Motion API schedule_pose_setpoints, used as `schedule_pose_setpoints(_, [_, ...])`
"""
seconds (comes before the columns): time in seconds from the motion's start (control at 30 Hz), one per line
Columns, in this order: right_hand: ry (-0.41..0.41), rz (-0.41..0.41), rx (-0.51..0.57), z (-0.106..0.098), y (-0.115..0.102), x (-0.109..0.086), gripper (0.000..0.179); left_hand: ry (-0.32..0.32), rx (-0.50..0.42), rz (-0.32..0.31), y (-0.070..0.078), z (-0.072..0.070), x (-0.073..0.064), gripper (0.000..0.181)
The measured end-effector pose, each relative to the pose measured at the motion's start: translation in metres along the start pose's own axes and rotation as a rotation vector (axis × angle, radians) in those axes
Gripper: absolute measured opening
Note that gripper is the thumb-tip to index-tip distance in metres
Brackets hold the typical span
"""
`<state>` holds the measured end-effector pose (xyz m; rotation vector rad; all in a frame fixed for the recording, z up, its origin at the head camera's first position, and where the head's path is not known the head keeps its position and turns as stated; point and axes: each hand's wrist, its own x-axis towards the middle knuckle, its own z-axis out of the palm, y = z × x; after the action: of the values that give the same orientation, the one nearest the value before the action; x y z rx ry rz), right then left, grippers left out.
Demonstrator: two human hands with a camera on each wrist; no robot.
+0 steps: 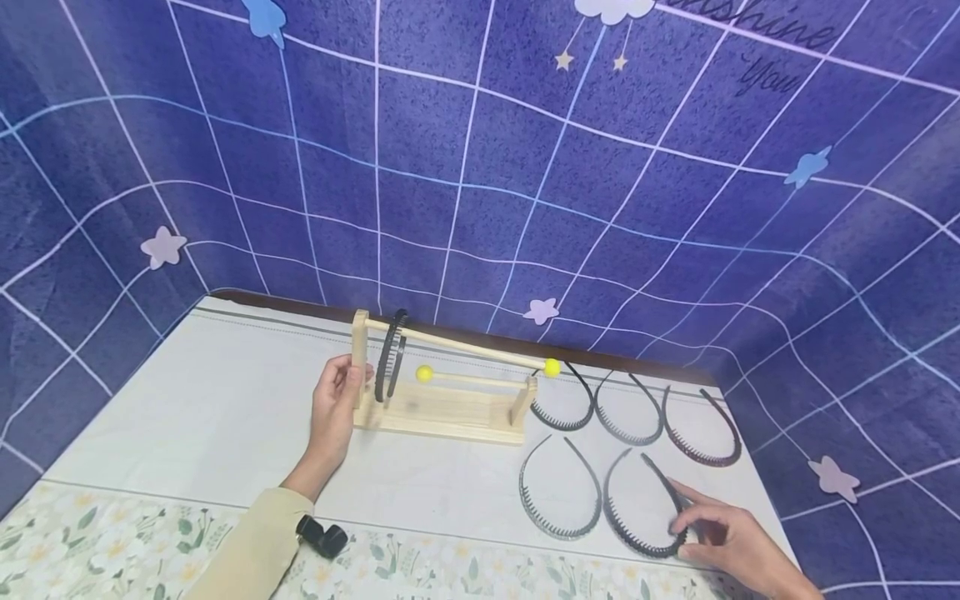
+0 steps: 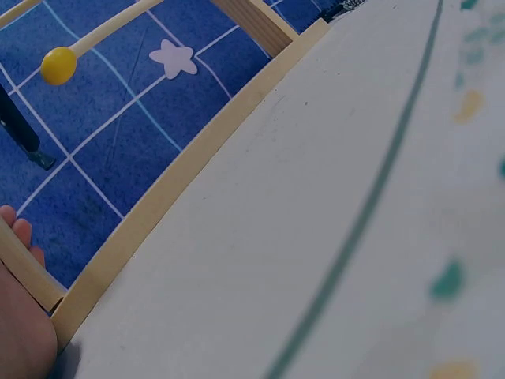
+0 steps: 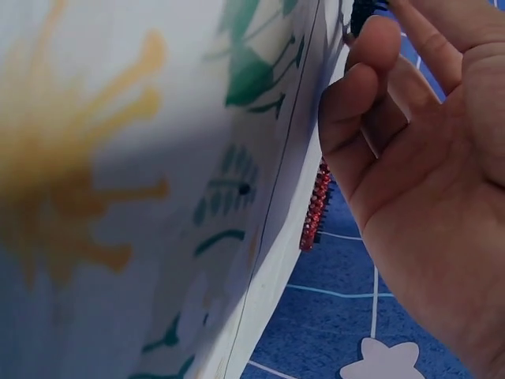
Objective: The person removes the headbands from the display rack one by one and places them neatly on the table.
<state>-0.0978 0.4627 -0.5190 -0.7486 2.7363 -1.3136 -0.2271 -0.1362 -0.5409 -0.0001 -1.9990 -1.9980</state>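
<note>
My left hand (image 1: 335,408) grips the left upright post (image 1: 360,350) of a wooden rack (image 1: 442,421); in the left wrist view its fingertips (image 2: 22,229) show past the post. A dark toothed headband (image 1: 388,367) hangs on the rack's upper rod, near that post. At the lower right, my right hand (image 1: 723,533) pinches the right side of a black toothed headband (image 1: 630,537) lying on the white tabletop. The right wrist view shows the curled fingers (image 3: 375,47) at a dark toothed edge, most of the headband out of that frame.
Several more headbands lie right of the rack, among them a grey one (image 1: 558,529) and a dark reddish one (image 1: 705,458). The rack's two rods end in yellow balls (image 1: 552,367). Behind the table (image 1: 247,392) hangs a blue grid-patterned cloth (image 1: 420,125); floral cloth (image 1: 420,567) covers the front.
</note>
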Motion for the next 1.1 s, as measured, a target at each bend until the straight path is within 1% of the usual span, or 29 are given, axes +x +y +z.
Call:
schedule_pose_setpoints(0.07, [-0.005, -0.015, -0.018, -0.0002, 0.0011, 0.0003, 0.039, 0.002, -0.003, 0.000, -0.0001, 0.0002, -0.0002, 0.038])
schedule_pose_setpoints(0.2, [-0.018, -0.046, -0.017, -0.0004, 0.0048, 0.0003, 0.042, -0.001, -0.003, 0.001, 0.0008, 0.0009, -0.0003, 0.037])
schedule_pose_setpoints(0.37, [-0.024, -0.064, -0.027, 0.0000, 0.0070, -0.0001, 0.044, -0.001, -0.009, -0.002, 0.0016, 0.0011, -0.0002, 0.036])
schedule_pose_setpoints(0.5, [-0.031, -0.059, -0.039, 0.0019, 0.0050, 0.0008, 0.046, -0.004, -0.002, -0.009, 0.0017, 0.0003, -0.0004, 0.037])
schedule_pose_setpoints(0.6, [-0.036, -0.030, -0.039, 0.0023, 0.0027, 0.0005, 0.045, -0.008, 0.006, -0.012, 0.0022, 0.0003, -0.0005, 0.038])
schedule_pose_setpoints(0.77, [-0.045, -0.006, -0.037, 0.0016, 0.0008, 0.0002, 0.044, -0.010, 0.014, -0.016, 0.0023, -0.0004, -0.0001, 0.038])
schedule_pose_setpoints(0.87, [-0.051, 0.002, 0.002, 0.0004, 0.0012, -0.0002, 0.044, -0.010, 0.013, -0.018, 0.0023, -0.0006, 0.0001, 0.037])
schedule_pose_setpoints(1.0, [-0.051, 0.025, 0.106, -0.0016, 0.0017, -0.0017, 0.044, -0.005, 0.006, -0.019, 0.0024, -0.0003, 0.0002, 0.036])
schedule_pose_setpoints(1.07, [-0.038, 0.049, 0.123, -0.0024, 0.0004, -0.0019, 0.041, -0.003, 0.004, -0.016, 0.0026, -0.0001, 0.0003, 0.036])
schedule_pose_setpoints(1.1, [-0.029, 0.064, 0.114, -0.0026, -0.0007, -0.0018, 0.039, -0.005, 0.006, -0.014, 0.0029, -0.0001, 0.0004, 0.037])
